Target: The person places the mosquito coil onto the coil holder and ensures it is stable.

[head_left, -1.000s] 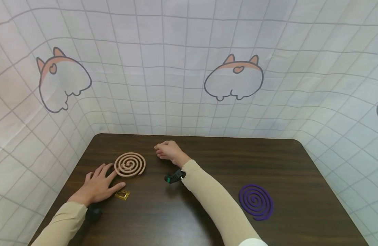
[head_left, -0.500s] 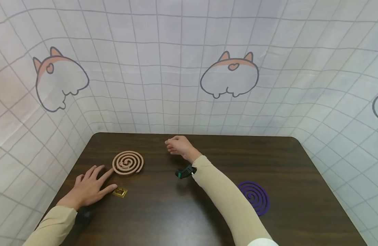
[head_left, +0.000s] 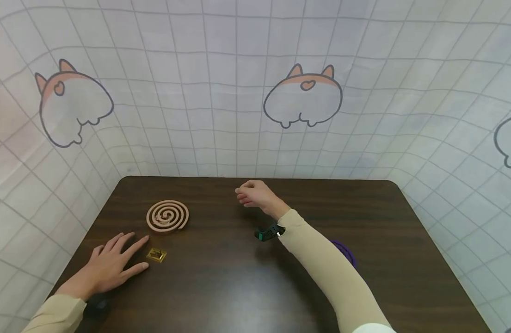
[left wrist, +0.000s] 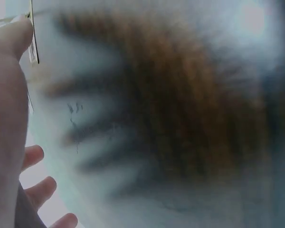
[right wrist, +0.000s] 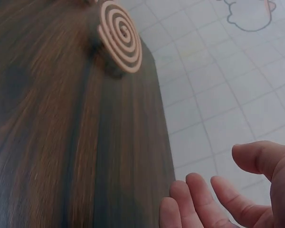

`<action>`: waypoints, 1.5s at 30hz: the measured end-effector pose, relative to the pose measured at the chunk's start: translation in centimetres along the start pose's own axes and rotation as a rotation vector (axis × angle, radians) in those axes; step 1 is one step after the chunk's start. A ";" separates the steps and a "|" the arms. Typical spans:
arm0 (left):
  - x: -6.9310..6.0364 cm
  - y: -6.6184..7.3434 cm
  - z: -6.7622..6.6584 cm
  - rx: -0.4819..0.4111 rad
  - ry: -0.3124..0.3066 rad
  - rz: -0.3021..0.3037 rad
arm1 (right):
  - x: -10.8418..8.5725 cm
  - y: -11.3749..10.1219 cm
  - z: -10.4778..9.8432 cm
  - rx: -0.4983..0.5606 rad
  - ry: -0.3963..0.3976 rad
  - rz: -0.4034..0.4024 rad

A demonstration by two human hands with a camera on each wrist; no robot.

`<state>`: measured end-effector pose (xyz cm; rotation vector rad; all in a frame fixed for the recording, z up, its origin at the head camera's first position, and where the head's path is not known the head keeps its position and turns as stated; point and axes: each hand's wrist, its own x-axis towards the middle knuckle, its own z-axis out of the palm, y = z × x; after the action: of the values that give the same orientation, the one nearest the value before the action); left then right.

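My left hand (head_left: 109, 266) hovers or rests low at the table's left side, fingers spread, holding nothing. Just right of its fingertips lies a small gold metal stand (head_left: 156, 255), perhaps for a coil. Beyond that, a tan mosquito coil (head_left: 167, 216) lies flat, apart from both hands; the right wrist view also shows this tan coil (right wrist: 124, 32). Toward the back middle, my right hand (head_left: 259, 194) is raised over the table, fingers loosely bent with nothing in them. A purple spiral coil (head_left: 347, 252) is mostly hidden behind my right forearm.
The dark wooden table (head_left: 222, 286) has rounded far corners. A white grid-patterned curtain (head_left: 222, 92) with cartoon animal prints hangs behind it and along both sides. A black wrist strap (head_left: 268, 232) sits on my right wrist.
My left hand has drawn back leftward, away from the tan coil and the gold stand. My right hand has moved right, its forearm now covering most of the purple coil. The view has shifted slightly.
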<state>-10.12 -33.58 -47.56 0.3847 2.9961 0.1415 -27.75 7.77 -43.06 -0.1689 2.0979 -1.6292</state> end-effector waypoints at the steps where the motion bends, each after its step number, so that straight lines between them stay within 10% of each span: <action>1: -0.2 0.1 0.0 -0.002 0.005 0.006 | -0.2 0.1 -0.3 -0.012 -0.003 -0.002; 26: -2.4 1.8 0.8 -0.007 -0.024 0.014 | -6.7 4.9 -8.4 -0.113 0.089 0.011; 45: -3.0 2.1 1.3 -0.014 -0.029 0.022 | -12.3 8.8 -13.3 -0.403 0.242 0.015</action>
<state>-6.52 -32.25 -48.27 0.4143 2.9612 0.1567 -21.04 26.64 -45.35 -0.0886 2.5898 -1.2511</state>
